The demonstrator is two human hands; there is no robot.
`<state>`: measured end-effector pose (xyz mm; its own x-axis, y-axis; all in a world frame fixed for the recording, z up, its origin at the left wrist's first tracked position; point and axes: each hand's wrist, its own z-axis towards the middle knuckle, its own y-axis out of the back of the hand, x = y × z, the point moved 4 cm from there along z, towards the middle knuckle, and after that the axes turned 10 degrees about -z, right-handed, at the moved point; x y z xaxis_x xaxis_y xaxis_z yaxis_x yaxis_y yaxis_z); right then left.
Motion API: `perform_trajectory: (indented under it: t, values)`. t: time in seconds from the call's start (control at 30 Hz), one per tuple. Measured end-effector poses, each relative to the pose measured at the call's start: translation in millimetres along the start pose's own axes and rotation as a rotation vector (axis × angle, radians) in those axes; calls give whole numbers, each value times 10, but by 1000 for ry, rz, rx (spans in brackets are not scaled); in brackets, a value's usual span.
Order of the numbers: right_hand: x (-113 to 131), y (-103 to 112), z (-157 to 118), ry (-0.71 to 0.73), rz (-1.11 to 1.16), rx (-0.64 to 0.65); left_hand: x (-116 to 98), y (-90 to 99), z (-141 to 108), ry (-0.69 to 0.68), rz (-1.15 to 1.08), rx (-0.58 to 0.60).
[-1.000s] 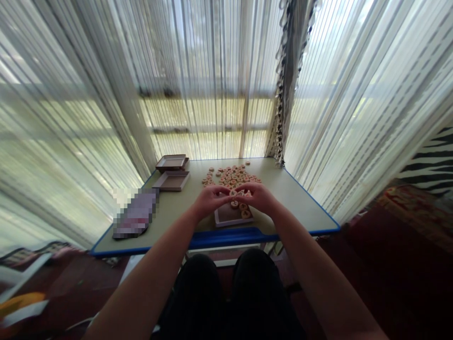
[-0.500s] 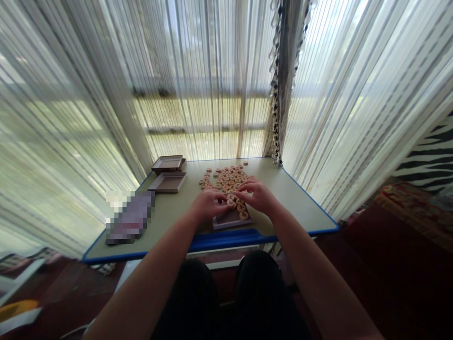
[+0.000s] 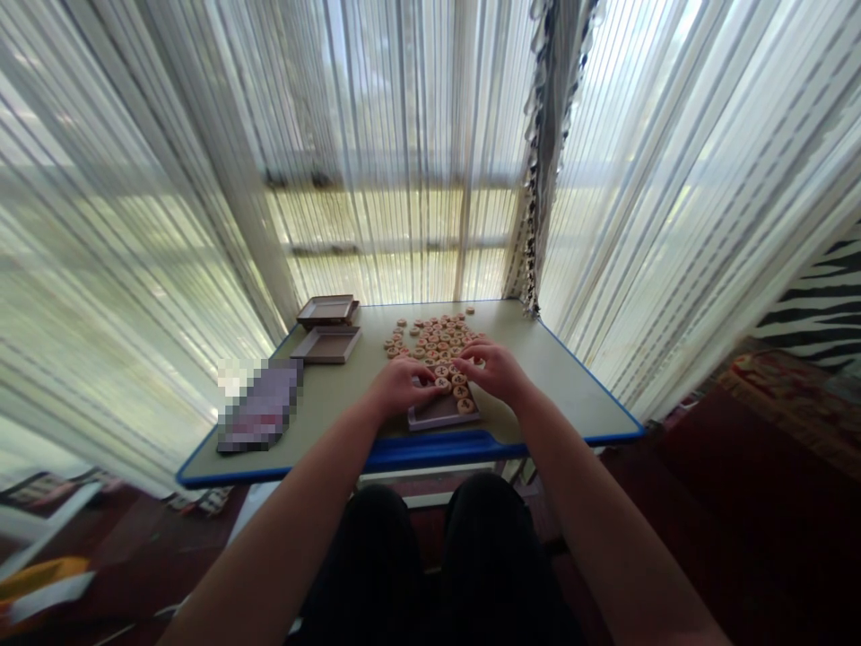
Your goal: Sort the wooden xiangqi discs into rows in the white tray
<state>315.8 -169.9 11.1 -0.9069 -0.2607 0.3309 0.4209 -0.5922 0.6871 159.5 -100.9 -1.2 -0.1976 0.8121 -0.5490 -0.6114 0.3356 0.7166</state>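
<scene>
Our left hand (image 3: 399, 388) pinches a disc (image 3: 442, 386) at the near tray (image 3: 437, 420); we can't tell our right hand (image 3: 499, 370)'s grip. Pile (image 3: 440, 336) crowds just beyond; second tray (image 3: 327, 344) and box (image 3: 327, 308) sit far left.

Pale table (image 3: 571, 386), blue-edged, mid-frame. Round pieces (image 3: 440, 343) scattered at centre; shallow tray (image 3: 430, 416) just below; further trays (image 3: 328, 344) and a pixelated purple item (image 3: 261, 414) at left.

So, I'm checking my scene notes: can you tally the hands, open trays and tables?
Hands: 2 (left hand, right hand)
Open trays: 3 (near tray, left tray, back-left tray)
Table: 1
Total: 6
</scene>
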Motion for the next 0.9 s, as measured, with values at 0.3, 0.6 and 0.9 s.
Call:
perform_trajectory:
  t: [0.3,0.6,0.9]
  values:
    - [-19,-14,-5,9,-40,16,9,-16,-5,-25,-23,-12]
    - [-41,-10,-12,-9,-22,13,15,-13,8,-20,-62,4]
    - [-72,-15,-22,-44,-36,31,54,-30,14,13,-72,6]
